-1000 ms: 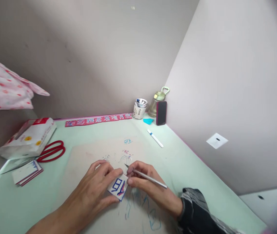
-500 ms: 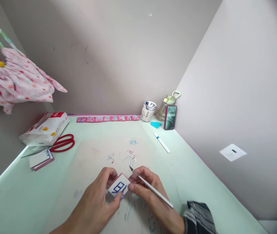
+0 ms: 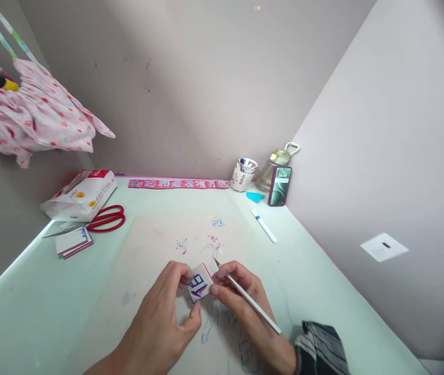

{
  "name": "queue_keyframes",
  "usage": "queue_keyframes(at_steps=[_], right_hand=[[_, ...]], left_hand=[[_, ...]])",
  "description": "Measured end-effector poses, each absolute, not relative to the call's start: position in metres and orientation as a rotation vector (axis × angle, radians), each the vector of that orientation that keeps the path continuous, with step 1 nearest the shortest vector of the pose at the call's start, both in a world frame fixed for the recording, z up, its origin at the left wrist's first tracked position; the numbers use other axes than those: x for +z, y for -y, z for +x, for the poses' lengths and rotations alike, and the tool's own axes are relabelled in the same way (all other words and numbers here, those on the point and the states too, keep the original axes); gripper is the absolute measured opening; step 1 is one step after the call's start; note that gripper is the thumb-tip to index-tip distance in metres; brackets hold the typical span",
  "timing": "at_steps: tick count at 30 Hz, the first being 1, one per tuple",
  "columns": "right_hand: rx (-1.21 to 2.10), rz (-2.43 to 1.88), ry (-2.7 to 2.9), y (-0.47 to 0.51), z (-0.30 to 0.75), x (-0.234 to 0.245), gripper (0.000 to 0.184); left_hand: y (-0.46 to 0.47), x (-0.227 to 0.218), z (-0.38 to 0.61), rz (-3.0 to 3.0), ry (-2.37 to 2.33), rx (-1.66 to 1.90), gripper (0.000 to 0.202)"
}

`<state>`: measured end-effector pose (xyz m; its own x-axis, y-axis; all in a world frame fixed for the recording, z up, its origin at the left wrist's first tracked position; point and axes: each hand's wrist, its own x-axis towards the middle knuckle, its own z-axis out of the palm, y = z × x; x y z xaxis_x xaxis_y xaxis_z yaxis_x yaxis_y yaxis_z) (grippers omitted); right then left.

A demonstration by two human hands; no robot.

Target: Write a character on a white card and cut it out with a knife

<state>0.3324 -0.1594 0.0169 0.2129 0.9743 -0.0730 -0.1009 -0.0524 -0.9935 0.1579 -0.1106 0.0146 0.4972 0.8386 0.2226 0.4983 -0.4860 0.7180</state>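
Observation:
A small white block [image 3: 200, 283] with a reddish edge and a blue character drawn on its face is held tilted between my hands, above a marked sheet. My left hand [image 3: 163, 307] curls round its left side, fingers at the upper edge and thumb tip by the lower corner. My right hand [image 3: 247, 297] pinches the block's right corner with the thumb. Lying across that same hand is a slim silver craft knife [image 3: 253, 302], its blade pointing up and away beyond the block. The fingers behind the block are partly hidden.
Red-handled scissors [image 3: 107, 219], stacked white cards [image 3: 74, 242] and a tissue pack [image 3: 83, 195] lie at left. Along the back runs a row of pink tiles [image 3: 179, 184]. A pen cup [image 3: 241, 179], bottle [image 3: 269, 174], phone [image 3: 280, 186] and white marker [image 3: 263, 226] stand or lie right.
The block has turned in my fingers, and its drawn face now sits at a different angle. My left thumb has slid off the face to the lower corner. The view has shifted slightly.

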Motion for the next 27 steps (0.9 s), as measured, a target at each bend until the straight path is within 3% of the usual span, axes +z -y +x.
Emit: queue_keyframes(at_steps=[12,27], right_hand=[[1.223,-1.250,1.027,0.166,0.331,0.018,0.019],[1.135,-1.341,1.114,0.171,0.328,0.019,0.018]], left_hand=[[0.109,0.019,0.159,1.888,-1.071,0.602,0.013],[0.097,0.018,0.158,1.528,-0.810,0.573,0.022]])
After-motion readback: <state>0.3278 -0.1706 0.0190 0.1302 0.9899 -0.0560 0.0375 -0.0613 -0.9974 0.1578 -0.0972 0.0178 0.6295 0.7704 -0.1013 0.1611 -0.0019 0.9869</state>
